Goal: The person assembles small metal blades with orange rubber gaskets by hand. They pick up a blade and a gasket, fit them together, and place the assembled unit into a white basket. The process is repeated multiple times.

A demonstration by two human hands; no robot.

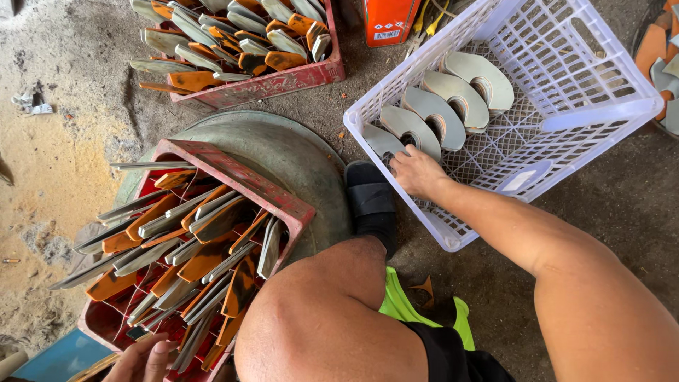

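Blades (pixel 437 113): grey curved blanks with orange-tinged hollows stood on edge in a row inside the white crate (pixel 615 106), leaning one on the next from the near corner toward the far side.
White crate: tipped a little on the dirt floor, mostly bare mesh beyond the row of blades.
Right hand (pixel 417 172): reached into the near corner of the white crate, fingers curled down at the lowest blade (pixel 382 141); whether they pinched it or only pressed on it I could not tell.
Left hand (pixel 145 359): low at the frame's edge, fingers loosely together, resting at the near end of the red crate (pixel 233 173); it seemed to touch the blades there, but the grip was cut off from view.
Red crate: propped against a round metal pan (pixel 297 152), packed with grey and orange blades (pixel 198 240) sticking out at angles.
Second red crate (pixel 283 81): farther off, also full.
Step in hand, as I judged it: moving blades from red crate to white, with one being seated at the row's near end.
Next move calls for: letting go once that blade leaned steady, then lifting a fresh one from the red crate without snagging its neighbours.
Foot (pixel 371 205): in a black sandal, just beside the white crate.
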